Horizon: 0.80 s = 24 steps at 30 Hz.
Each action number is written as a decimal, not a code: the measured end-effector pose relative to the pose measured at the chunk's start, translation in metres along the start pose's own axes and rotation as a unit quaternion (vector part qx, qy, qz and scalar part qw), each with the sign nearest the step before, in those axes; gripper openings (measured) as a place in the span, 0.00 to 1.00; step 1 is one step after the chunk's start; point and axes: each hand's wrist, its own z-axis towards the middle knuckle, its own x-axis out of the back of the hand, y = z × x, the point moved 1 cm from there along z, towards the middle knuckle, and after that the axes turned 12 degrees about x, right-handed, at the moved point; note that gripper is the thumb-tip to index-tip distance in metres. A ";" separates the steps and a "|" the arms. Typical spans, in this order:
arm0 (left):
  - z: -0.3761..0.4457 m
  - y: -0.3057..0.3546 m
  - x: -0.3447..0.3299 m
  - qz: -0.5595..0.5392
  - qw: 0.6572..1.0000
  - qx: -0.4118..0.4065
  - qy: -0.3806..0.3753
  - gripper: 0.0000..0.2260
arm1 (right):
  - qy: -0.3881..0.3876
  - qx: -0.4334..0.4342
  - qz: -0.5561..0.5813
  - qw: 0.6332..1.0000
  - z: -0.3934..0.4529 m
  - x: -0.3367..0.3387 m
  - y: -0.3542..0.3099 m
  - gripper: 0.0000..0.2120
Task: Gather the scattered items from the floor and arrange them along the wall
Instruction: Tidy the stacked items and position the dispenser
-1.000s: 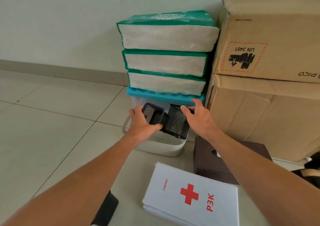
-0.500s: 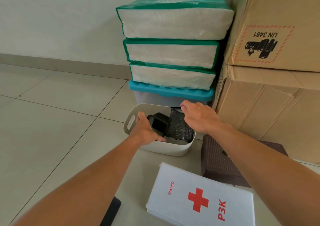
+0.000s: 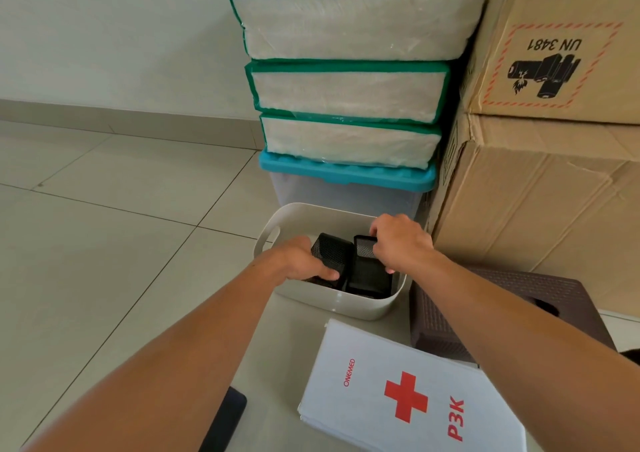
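Both hands were down in the white bin [image 3: 332, 304]. Left hand [image 3: 298, 261] curled on left mesh holder [image 3: 329, 254], right hand [image 3: 398, 240] pinched right mesh holder [image 3: 369, 271]. Holder bottoms hidden by bin wall. First-aid box [image 3: 408, 392] near, cut off at the frame edge.

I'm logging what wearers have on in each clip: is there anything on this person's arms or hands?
Nothing shows: the left hand and right hand are bare, with no gloves, rings, watch or bracelets. Both forearms are uncovered to the frame edge, no sleeves visible.
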 end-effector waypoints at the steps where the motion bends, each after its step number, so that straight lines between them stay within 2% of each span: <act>1: -0.001 0.000 -0.002 0.005 1.000 -0.006 0.028 0.24 | 0.021 0.001 -0.026 0.999 -0.002 -0.001 0.000 0.16; 3: 0.000 0.001 -0.007 0.022 0.996 -0.018 0.086 0.20 | 0.044 0.008 -0.056 0.997 -0.005 -0.004 0.001 0.17; 6: 0.002 0.004 -0.015 0.048 0.988 -0.010 0.149 0.24 | 0.029 0.020 -0.067 0.997 -0.010 -0.008 0.003 0.17; 9: -0.003 0.012 -0.022 0.073 0.979 -0.006 0.192 0.23 | 0.030 0.046 -0.038 0.998 -0.016 -0.006 0.007 0.18; 13: -0.003 0.014 -0.026 0.079 0.979 -0.023 0.185 0.25 | 0.109 0.116 0.067 0.985 -0.028 -0.010 0.020 0.21; 15: -0.004 0.012 -0.023 0.055 0.985 -0.031 0.164 0.23 | 0.176 0.095 0.137 0.970 -0.038 -0.013 0.027 0.19; 17: -0.010 0.010 -0.015 0.011 0.983 -0.049 0.175 0.21 | 0.205 0.072 0.184 0.959 -0.047 -0.013 0.032 0.18; 21: -0.028 -0.005 0.012 -0.094 0.940 -0.156 0.288 0.12 | 0.226 0.088 0.164 0.956 -0.056 -0.005 0.030 0.13; 24: -0.049 -0.029 0.030 -0.073 0.901 -0.207 0.375 0.09 | 0.231 0.116 0.145 0.955 -0.057 0.003 0.017 0.11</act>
